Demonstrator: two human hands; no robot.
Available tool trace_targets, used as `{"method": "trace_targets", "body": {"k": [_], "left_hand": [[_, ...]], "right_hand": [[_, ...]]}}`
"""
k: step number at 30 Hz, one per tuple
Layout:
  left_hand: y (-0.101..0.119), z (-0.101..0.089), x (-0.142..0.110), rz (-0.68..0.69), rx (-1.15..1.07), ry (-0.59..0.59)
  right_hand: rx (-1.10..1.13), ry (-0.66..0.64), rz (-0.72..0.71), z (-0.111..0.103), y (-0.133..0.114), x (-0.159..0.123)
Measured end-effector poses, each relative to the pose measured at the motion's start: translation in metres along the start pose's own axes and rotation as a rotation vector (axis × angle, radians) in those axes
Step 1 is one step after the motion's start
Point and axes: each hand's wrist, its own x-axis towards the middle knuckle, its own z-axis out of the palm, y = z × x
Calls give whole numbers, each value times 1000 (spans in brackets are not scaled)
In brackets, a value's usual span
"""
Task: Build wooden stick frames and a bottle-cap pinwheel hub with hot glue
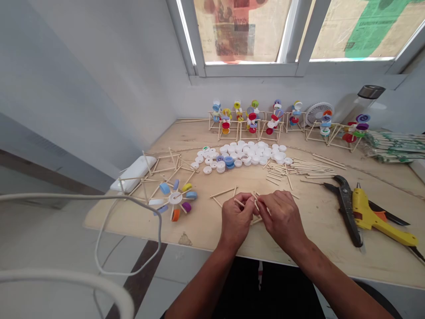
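My left hand (236, 218) is closed in a pinch around a thin wooden stick (239, 203) near the table's front edge. Right beside it, my right hand (280, 213) pinches at the same small spot, its fingertips meeting the left ones. Exactly which stick end the right fingers grip is hidden. A few joined sticks (223, 193) lie on the table just past my left hand. To the left rests a wheel (175, 198) of sticks with coloured bottle caps around a white hub.
White bottle caps (255, 155) are heaped mid-table, with cut sticks (302, 169) to their right. A yellow glue gun (381, 217) and black cutters (348, 208) lie at right. Stick frames with cap wheels (252, 124) line the back. A white cable (159, 239) loops at left.
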Motion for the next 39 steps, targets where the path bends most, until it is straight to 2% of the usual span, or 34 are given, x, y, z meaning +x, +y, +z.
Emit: {"method": "trace_targets", "body": {"k": [5,11,14,22,26,33,39], "left_hand": [[1,-2,-4,81,137,-18],[1,-2,-8,273,473,49],[0,-2,-7,319,589,66],[1,-3,-6,347,609,81],[6,-7,0,347,631,123],[22,-16,-3,285,455,59],[21,-21,-7,368,522,-15]], "right_hand": [[22,5,18,0,-1,0],[38,7,50,1,-2,-1],[59,-9,69,1,-3,0],[93,-20,97,-1,-8,1],[189,-35,116,-6,-15,2],[367,-71,333,-17,-15,16],[481,-146,395,-17,-12,13]]}}
